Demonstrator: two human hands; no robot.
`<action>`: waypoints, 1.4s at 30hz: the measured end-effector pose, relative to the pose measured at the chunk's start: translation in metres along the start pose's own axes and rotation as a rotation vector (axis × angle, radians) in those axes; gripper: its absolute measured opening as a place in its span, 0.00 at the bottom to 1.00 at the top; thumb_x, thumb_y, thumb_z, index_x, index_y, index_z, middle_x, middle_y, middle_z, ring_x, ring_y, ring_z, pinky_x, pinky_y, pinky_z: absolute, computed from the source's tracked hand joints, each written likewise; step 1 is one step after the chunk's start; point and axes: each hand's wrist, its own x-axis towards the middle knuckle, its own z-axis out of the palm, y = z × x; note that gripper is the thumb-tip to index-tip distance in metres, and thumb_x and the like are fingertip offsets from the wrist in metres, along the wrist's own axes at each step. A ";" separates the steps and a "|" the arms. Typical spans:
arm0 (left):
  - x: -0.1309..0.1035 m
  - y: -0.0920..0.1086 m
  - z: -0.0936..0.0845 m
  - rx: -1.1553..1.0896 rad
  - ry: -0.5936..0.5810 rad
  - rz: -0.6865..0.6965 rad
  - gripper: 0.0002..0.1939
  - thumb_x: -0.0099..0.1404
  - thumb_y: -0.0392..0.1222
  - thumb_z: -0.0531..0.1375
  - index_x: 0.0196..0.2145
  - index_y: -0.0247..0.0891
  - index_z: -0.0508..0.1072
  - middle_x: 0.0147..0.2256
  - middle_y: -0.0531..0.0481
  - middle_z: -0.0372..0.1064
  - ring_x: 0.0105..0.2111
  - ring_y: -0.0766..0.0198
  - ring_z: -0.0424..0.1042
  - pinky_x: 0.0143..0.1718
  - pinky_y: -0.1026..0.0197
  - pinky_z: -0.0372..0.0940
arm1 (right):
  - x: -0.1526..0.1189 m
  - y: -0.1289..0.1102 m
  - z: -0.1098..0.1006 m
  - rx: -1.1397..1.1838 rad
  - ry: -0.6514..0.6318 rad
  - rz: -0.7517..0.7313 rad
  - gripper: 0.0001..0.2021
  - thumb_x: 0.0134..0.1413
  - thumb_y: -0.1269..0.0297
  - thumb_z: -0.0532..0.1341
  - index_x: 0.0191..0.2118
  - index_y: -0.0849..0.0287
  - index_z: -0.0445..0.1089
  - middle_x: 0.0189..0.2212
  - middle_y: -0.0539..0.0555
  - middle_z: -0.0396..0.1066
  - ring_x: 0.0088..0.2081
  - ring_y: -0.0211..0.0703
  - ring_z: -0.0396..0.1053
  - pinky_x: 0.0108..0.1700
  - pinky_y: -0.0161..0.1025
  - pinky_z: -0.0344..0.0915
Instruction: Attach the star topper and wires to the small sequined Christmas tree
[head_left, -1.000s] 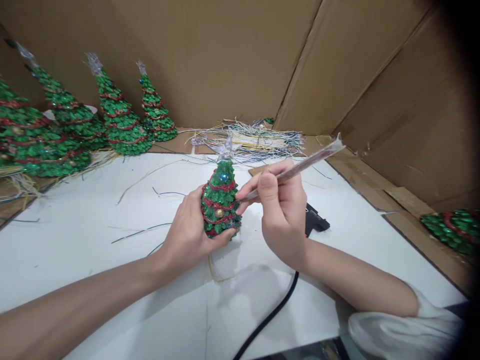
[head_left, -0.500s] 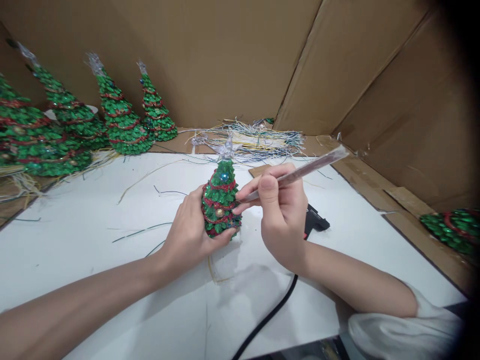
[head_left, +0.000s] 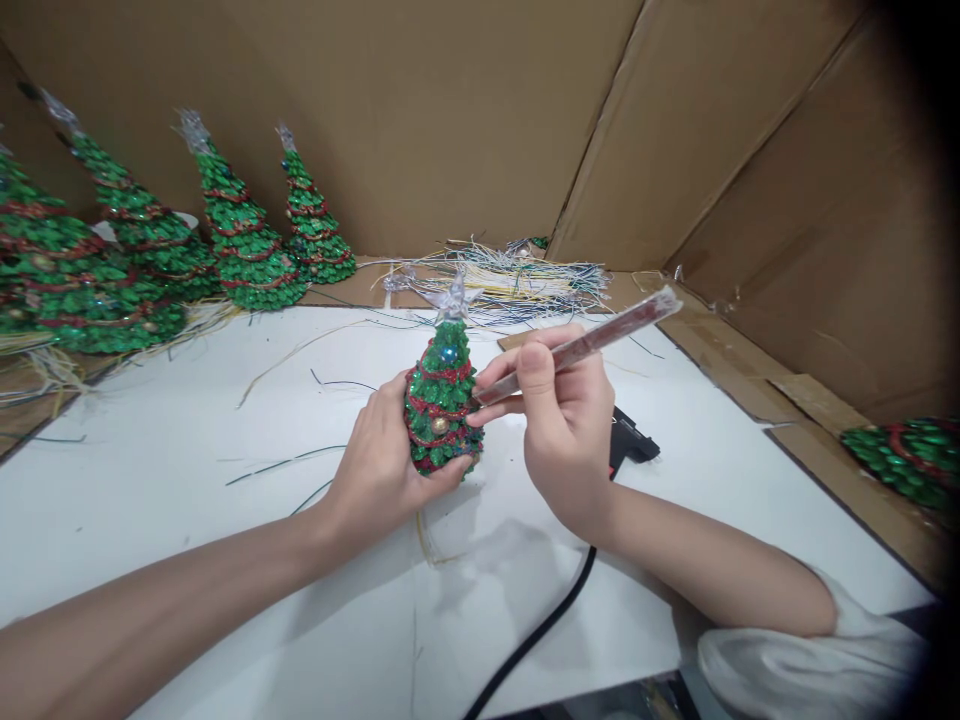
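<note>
A small decorated Christmas tree [head_left: 441, 395] stands upright near the middle of the white table, with red garland, shiny baubles and a clear star [head_left: 454, 298] on top. My left hand [head_left: 390, 445] is wrapped round its left side and lower front. In my right hand [head_left: 562, 420] a pair of tweezers [head_left: 585, 345], reddish and wrapped in clear film, is pinched like a pen. Its tip meets the right side of the tree, where my fingertips also come close. Whatever the tip may hold is too small to make out.
Several finished-looking trees [head_left: 247, 240] line the back left. A heap of thin wires [head_left: 517, 280] lies along the back cardboard edge, and loose wires are scattered on the table. Behind my right hand is a black tool [head_left: 634, 438] with a black cable [head_left: 536, 640]. Another tree [head_left: 911, 460] lies at right.
The back end of the tweezers has swung slightly left and turned, showing more of its reddish side. The tree and my left hand have stayed almost in place.
</note>
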 end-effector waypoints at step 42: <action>-0.001 -0.002 0.002 0.006 0.027 0.005 0.37 0.51 0.48 0.63 0.54 0.43 0.50 0.49 0.39 0.59 0.50 0.46 0.62 0.46 0.41 0.62 | 0.008 0.009 -0.007 0.124 0.101 0.261 0.11 0.55 0.57 0.57 0.32 0.57 0.56 0.23 0.46 0.71 0.18 0.32 0.67 0.19 0.31 0.67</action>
